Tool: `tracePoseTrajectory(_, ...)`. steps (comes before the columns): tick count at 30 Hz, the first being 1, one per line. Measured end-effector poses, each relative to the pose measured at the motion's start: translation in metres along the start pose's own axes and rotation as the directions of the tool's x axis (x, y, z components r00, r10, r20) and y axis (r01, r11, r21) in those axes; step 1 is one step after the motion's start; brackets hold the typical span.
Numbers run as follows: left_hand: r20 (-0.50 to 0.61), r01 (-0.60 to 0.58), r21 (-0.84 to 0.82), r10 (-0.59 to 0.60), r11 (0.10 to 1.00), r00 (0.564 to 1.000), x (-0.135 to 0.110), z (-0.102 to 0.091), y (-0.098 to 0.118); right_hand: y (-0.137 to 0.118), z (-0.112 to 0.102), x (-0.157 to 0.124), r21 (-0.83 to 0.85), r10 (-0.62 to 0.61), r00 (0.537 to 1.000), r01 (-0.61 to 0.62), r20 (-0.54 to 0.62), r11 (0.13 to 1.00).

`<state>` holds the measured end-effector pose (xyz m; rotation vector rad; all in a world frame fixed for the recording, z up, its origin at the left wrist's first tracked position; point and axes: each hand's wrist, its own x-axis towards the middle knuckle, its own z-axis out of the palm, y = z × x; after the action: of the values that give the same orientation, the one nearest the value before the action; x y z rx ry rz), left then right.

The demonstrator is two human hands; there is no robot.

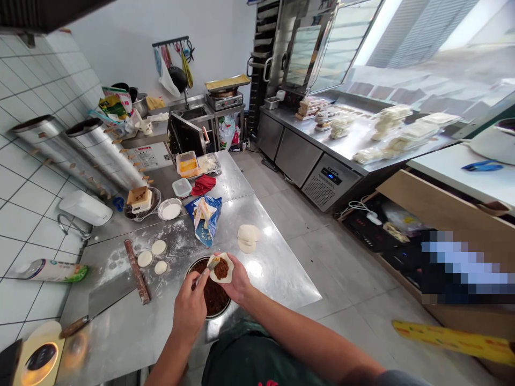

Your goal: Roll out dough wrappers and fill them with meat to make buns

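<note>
In my right hand (240,279) lies a round, pale dough wrapper (229,267), cupped over the palm and fingers. A mound of dark reddish-brown filling (221,269) sits on it. My left hand (190,304) is closed around the handle of a small filling spatula (214,262), whose tip meets the wrapper's upper left edge. Its exact shape is partly hidden by the fingers. Directly beneath both hands stands a metal bowl (219,315) of the same dark filling. Flat dough rounds (248,236) lie overlapped beyond my right hand.
Left of the bowl are a floured rolling pin (137,272), several small dough rounds (159,247) and a broad cleaver (108,296). A blue bag (213,228) and a bowl of flour (169,209) stand farther back. The steel table's (289,284) right edge borders the floor.
</note>
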<state>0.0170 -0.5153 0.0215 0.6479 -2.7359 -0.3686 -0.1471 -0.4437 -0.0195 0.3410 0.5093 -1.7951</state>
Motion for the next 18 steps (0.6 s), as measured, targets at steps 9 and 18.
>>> tracePoseTrajectory(9, 0.000, -0.029, -0.009, 0.029, 1.000, 1.000, 0.002, -0.002, 0.003, -0.006, -0.008, -0.007, 0.021, 0.028, 0.999, -0.029, 0.038, 0.999)
tracePoseTrajectory(18, 0.084, -0.140, 0.087, 0.132, 0.986, 0.988, 0.007, 0.000, -0.006, -0.011, -0.008, -0.010, -0.001, 0.077, 0.997, -0.077, 0.001, 0.997)
